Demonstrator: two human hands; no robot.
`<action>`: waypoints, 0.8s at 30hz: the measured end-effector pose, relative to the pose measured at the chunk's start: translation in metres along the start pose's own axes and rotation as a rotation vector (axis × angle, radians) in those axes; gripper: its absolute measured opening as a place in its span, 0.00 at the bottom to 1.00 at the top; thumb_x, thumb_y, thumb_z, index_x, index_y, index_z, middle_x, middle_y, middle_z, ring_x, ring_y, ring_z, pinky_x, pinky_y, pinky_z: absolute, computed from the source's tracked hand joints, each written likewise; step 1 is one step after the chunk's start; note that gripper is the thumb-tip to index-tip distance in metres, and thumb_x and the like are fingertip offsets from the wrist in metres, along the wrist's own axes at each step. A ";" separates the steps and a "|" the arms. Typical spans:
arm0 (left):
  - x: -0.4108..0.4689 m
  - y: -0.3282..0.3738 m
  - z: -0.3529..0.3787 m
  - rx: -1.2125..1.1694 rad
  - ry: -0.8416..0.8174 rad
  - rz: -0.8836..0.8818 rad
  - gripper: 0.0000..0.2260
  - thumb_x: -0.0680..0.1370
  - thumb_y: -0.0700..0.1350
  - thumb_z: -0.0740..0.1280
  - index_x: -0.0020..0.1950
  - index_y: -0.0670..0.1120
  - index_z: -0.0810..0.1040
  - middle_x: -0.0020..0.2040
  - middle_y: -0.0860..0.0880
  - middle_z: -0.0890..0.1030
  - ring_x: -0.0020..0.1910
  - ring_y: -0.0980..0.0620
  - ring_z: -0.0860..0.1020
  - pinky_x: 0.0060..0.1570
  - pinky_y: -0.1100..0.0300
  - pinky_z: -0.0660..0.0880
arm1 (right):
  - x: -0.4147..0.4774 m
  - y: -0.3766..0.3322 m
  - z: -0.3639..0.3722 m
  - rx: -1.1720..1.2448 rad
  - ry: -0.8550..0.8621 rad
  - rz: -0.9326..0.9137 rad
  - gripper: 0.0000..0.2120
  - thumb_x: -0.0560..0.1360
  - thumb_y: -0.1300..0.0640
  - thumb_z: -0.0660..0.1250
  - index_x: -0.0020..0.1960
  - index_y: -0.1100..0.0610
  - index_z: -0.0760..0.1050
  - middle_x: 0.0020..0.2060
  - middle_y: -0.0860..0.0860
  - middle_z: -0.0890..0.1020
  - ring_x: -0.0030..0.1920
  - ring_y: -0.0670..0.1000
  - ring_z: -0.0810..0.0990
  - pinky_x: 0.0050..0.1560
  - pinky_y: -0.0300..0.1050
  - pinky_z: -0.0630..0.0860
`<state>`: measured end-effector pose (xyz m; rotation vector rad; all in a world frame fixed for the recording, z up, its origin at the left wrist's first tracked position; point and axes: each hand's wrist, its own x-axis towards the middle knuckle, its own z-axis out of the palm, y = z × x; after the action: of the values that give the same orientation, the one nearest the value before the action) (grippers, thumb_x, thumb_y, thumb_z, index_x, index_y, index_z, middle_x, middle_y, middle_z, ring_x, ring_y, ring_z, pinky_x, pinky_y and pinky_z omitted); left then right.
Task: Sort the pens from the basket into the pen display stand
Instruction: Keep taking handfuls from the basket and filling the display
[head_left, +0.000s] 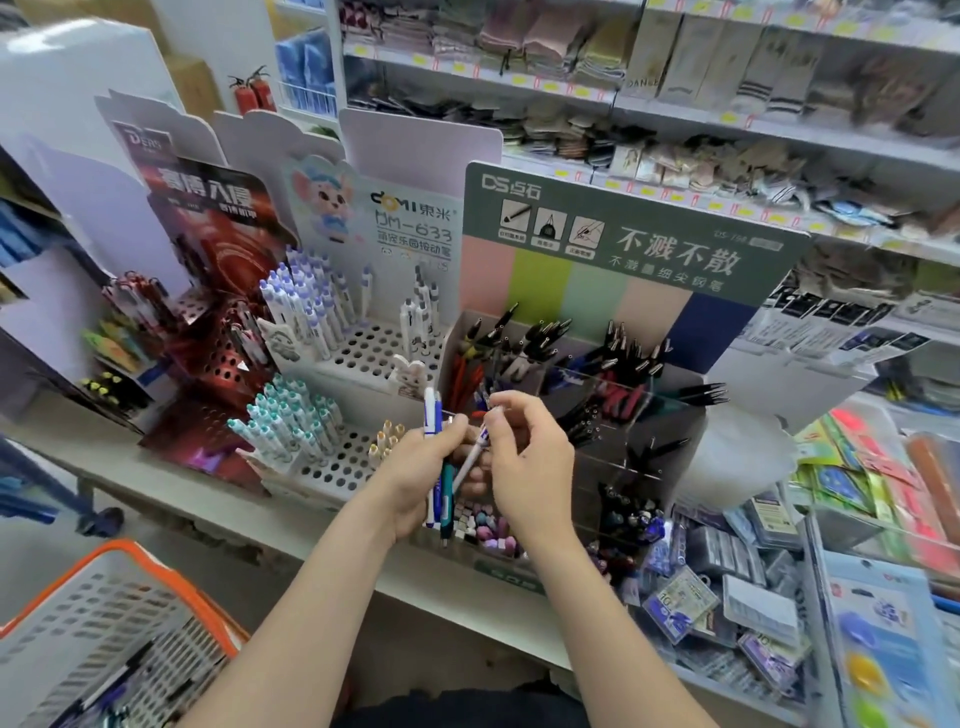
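Note:
My left hand (415, 475) grips a bunch of pens (435, 467), white, blue and teal, held upright in front of the shelf. My right hand (524, 457) pinches the top of one white pen (470, 457) that leans out of that bunch. Behind them stands the white pen display stand (363, 358) with rows of holes; purple-capped pens (306, 306) fill its upper tier and teal-capped pens (291, 423) its lower tier. The orange-rimmed white basket (156, 566) sits at the lower left with a few pens (111, 680) lying inside.
A clear stand (649, 395) with black and red pens under a green sign stands right of the white stand. A red display (218, 332) is to the left. Erasers (488, 527) lie just below my hands. Packaged stationery (727, 587) covers the right of the shelf.

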<state>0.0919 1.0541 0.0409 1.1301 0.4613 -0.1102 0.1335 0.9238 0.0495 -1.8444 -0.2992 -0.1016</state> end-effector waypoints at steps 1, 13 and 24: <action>0.003 -0.001 -0.002 -0.036 0.076 0.005 0.19 0.89 0.49 0.59 0.55 0.36 0.83 0.43 0.39 0.84 0.38 0.46 0.83 0.36 0.56 0.81 | -0.001 -0.001 0.000 0.013 0.065 -0.035 0.06 0.84 0.60 0.68 0.58 0.51 0.81 0.44 0.44 0.84 0.46 0.46 0.83 0.46 0.36 0.75; 0.003 -0.002 -0.024 -0.301 0.296 0.112 0.12 0.89 0.49 0.58 0.55 0.41 0.73 0.35 0.49 0.69 0.27 0.55 0.62 0.25 0.63 0.62 | -0.013 0.041 0.026 -0.312 0.019 -0.163 0.08 0.80 0.59 0.75 0.59 0.54 0.87 0.46 0.49 0.87 0.49 0.51 0.82 0.52 0.53 0.81; -0.005 0.000 -0.004 -0.344 0.112 0.188 0.10 0.90 0.46 0.55 0.58 0.41 0.71 0.63 0.37 0.84 0.64 0.41 0.84 0.64 0.42 0.79 | -0.018 0.006 0.019 -0.098 -0.278 0.061 0.08 0.83 0.50 0.70 0.54 0.51 0.87 0.41 0.41 0.87 0.44 0.41 0.85 0.48 0.40 0.80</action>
<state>0.0863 1.0566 0.0413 0.8378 0.4513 0.1913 0.1163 0.9381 0.0345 -1.9649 -0.4366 0.1872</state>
